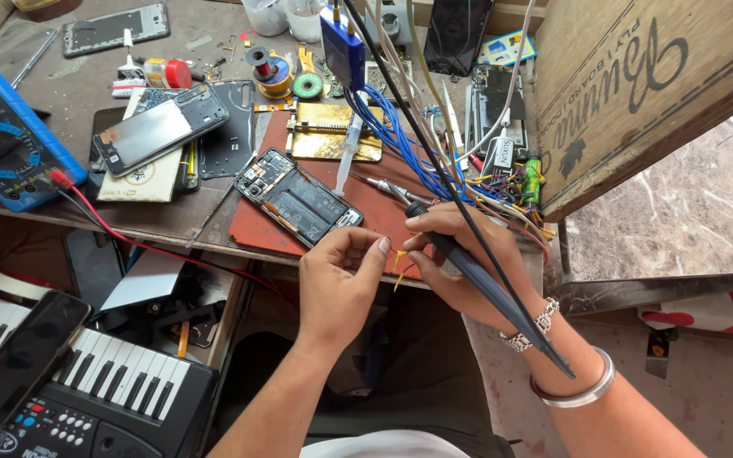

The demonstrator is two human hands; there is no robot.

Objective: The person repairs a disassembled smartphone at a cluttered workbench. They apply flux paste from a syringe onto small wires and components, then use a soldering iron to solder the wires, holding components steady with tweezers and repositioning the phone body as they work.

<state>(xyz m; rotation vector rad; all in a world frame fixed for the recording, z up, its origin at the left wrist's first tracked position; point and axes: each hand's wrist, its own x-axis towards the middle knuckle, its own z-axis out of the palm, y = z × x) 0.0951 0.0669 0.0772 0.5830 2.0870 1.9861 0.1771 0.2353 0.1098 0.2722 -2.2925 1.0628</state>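
Left hand and right hand are meeting just past the bench's front edge, fingertips pinching a small yellow strip between them. Right hand is also closing round a dark soldering iron, tip pointing up toward the red mat. Opened phone is lying on the mat's front left part.

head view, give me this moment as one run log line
left hand: pinching yellow strip | right hand: holding dark pen tool, touching strip | opened phone on red mat
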